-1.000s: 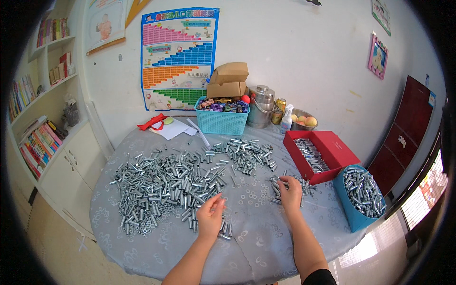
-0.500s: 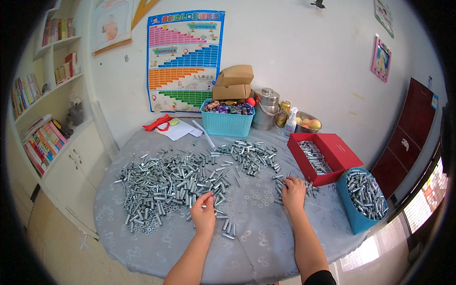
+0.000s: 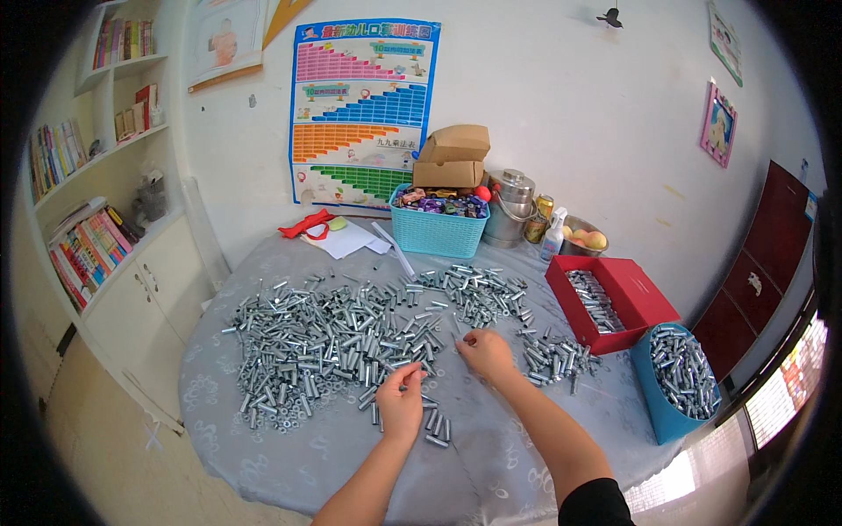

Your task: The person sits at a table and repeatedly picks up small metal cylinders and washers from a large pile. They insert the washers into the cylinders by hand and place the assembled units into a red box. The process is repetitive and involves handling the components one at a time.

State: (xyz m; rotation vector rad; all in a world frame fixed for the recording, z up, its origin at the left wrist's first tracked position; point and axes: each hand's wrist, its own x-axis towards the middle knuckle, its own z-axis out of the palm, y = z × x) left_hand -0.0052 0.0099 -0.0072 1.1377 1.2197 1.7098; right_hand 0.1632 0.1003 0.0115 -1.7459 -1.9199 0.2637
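Observation:
My left hand point(image 3: 401, 405) is closed in a pinch over the near right edge of a big pile of metal sleeves point(image 3: 307, 342). Whatever sits between its fingertips is too small to make out. To its right and a little farther off, my right hand point(image 3: 488, 354) also pinches, its fingertips by a thin metal piece; whether it grips that piece I cannot tell. A few loose metal cylinders point(image 3: 437, 426) lie beside my left wrist. Flat washers are scattered around the pile's near edge. A smaller group of metal pieces point(image 3: 559, 358) lies right of my right hand.
A red box point(image 3: 572, 293) of metal pieces and a blue bin point(image 3: 652, 394) full of them stand at the right. Behind are a turquoise basket point(image 3: 438, 233), a steel pot point(image 3: 509, 210), a spray bottle point(image 3: 553, 235) and a fruit bowl point(image 3: 589, 249). Paper point(image 3: 346, 240) lies at the back left.
My right hand has moved left from the small group of metal pieces toward my left hand. My left hand has shifted slightly, still pinching. The whole view has swung a little to the left.

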